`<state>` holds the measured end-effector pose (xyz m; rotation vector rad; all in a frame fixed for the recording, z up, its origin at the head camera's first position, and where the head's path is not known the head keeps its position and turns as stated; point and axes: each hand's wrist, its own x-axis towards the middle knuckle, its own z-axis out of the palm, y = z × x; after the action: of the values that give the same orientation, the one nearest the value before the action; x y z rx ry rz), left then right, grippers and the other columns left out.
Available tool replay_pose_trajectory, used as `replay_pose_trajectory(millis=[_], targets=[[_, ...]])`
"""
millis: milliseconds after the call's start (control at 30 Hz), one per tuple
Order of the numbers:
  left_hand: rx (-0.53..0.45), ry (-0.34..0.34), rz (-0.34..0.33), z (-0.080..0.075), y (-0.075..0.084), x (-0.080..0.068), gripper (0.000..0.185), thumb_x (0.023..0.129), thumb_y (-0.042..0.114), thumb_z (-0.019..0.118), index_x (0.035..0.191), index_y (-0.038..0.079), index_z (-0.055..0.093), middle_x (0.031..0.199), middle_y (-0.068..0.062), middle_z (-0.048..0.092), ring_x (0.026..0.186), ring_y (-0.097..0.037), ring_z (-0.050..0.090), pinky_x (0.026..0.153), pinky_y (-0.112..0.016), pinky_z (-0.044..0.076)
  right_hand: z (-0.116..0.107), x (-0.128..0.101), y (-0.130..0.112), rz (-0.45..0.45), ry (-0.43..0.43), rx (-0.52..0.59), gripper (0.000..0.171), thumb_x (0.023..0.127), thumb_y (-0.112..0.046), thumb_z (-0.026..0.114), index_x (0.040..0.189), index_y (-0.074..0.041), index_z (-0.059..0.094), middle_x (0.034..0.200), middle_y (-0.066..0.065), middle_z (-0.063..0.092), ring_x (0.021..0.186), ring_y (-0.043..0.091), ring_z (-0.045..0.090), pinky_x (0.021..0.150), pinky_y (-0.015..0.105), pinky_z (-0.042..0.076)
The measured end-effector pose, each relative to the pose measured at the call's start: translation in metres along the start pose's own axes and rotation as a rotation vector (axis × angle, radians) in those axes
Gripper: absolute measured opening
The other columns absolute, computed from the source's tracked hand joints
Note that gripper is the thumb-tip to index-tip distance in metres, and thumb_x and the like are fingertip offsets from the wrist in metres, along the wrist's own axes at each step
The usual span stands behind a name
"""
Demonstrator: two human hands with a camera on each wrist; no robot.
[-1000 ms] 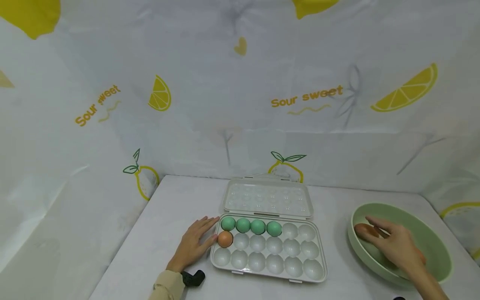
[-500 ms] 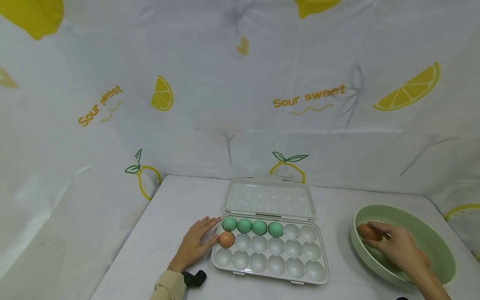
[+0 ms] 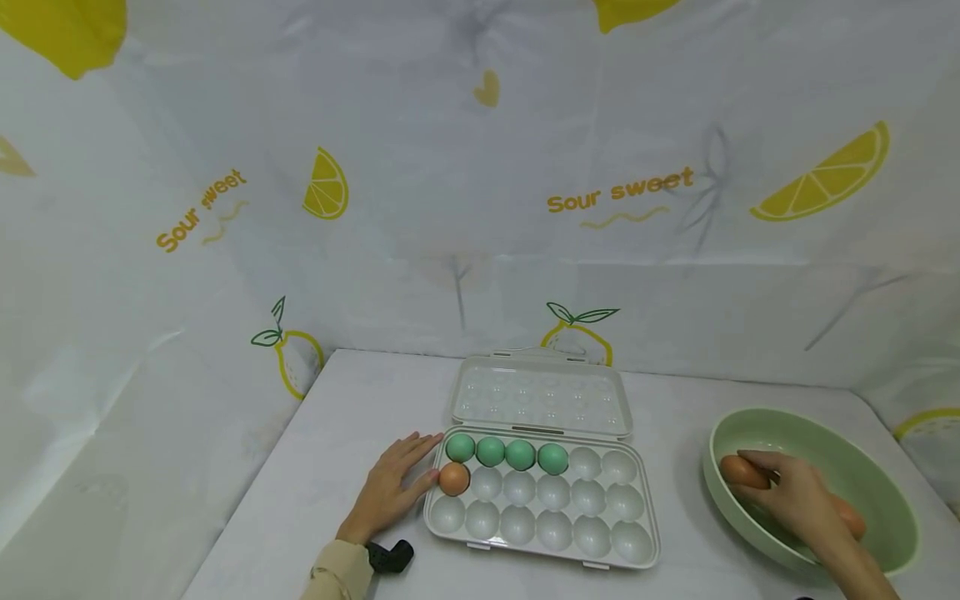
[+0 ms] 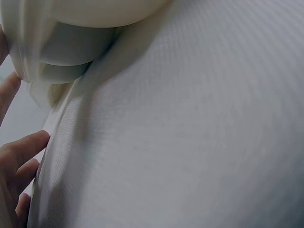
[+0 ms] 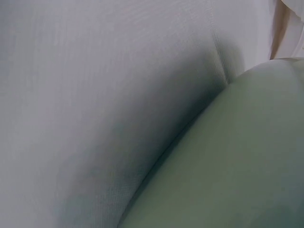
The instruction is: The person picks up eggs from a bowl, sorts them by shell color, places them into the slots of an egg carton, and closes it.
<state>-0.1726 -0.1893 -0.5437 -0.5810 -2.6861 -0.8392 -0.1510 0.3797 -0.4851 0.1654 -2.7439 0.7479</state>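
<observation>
A clear plastic egg tray (image 3: pixel 542 510) lies open on the white table, its lid (image 3: pixel 542 398) folded back. Several green eggs (image 3: pixel 506 452) fill the far row's left cups; one brown egg (image 3: pixel 453 478) sits in the middle row's left cup. My left hand (image 3: pixel 392 487) rests flat on the table, fingertips touching the tray's left end (image 4: pixel 33 66). My right hand (image 3: pixel 797 498) is inside the green bowl (image 3: pixel 877 483), fingers curled round a brown egg (image 3: pixel 741 472). Another brown egg (image 3: pixel 849 518) lies in the bowl behind the hand.
The bowl's outer wall (image 5: pixel 237 156) fills the right wrist view, standing on the table cloth (image 5: pixel 95 95). A lemon-print sheet (image 3: pixel 480 167) walls in the table at the back and sides. A black wrist strap (image 3: pixel 388 556) shows near the left sleeve.
My right hand has sunk lower into the bowl and its fingers have closed round the brown egg. The left hand and tray have not moved.
</observation>
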Motion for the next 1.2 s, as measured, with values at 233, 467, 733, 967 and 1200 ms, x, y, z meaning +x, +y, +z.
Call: replay_pose_trajectory(millis=[233, 467, 733, 967, 1200], targets=[[0.022, 0.022, 0.021, 0.002, -0.002, 0.000, 0.053, 0.097, 0.040, 0.064, 0.149, 0.033, 0.054, 0.143, -0.003, 0.065, 0.140, -0.035, 0.055, 0.118, -0.061, 0.041, 0.002, 0.000, -0.003, 0.012, 0.009, -0.012, 0.047, 0.066, -0.007, 0.092, 0.107, 0.008, 0.076, 0.098, 0.032, 0.074, 0.078, -0.024, 0.042, 0.059, 0.016, 0.048], [0.023, 0.026, 0.020, 0.002, -0.003, -0.001, 0.053, 0.097, 0.040, 0.065, 0.148, 0.033, 0.054, 0.143, -0.004, 0.065, 0.140, -0.035, 0.054, 0.118, -0.061, 0.041, 0.002, -0.003, -0.007, 0.042, 0.031, 0.037, 0.045, 0.068, -0.003, 0.090, 0.108, 0.011, 0.075, 0.102, 0.037, 0.071, 0.075, -0.025, 0.043, 0.057, 0.004, 0.045], [0.022, 0.017, 0.022, 0.001, -0.001, 0.000, 0.053, 0.097, 0.041, 0.065, 0.148, 0.032, 0.055, 0.143, -0.004, 0.065, 0.140, -0.035, 0.054, 0.119, -0.060, 0.041, -0.003, -0.006, -0.009, 0.085, 0.014, 0.052, 0.053, 0.075, -0.011, 0.089, 0.120, 0.009, 0.070, 0.111, 0.038, 0.069, 0.083, -0.027, 0.038, 0.059, 0.008, 0.044], [0.009, 0.005, 0.020, -0.002, 0.002, 0.002, 0.053, 0.097, 0.041, 0.064, 0.148, 0.030, 0.055, 0.143, -0.005, 0.065, 0.140, -0.036, 0.054, 0.119, -0.061, 0.040, -0.007, -0.009, -0.016, 0.142, 0.131, 0.116, 0.053, 0.074, -0.014, 0.091, 0.116, 0.011, 0.071, 0.108, 0.036, 0.071, 0.082, -0.032, 0.036, 0.061, -0.001, 0.040], [0.022, 0.008, 0.020, -0.003, 0.003, 0.000, 0.054, 0.096, 0.041, 0.065, 0.148, 0.030, 0.055, 0.143, -0.005, 0.065, 0.140, -0.036, 0.055, 0.119, -0.060, 0.041, -0.012, -0.009, -0.031, 0.384, 0.194, 0.198, 0.064, 0.079, -0.035, 0.089, 0.129, 0.000, 0.068, 0.107, -0.029, 0.070, 0.075, -0.038, 0.040, 0.061, -0.001, 0.042]])
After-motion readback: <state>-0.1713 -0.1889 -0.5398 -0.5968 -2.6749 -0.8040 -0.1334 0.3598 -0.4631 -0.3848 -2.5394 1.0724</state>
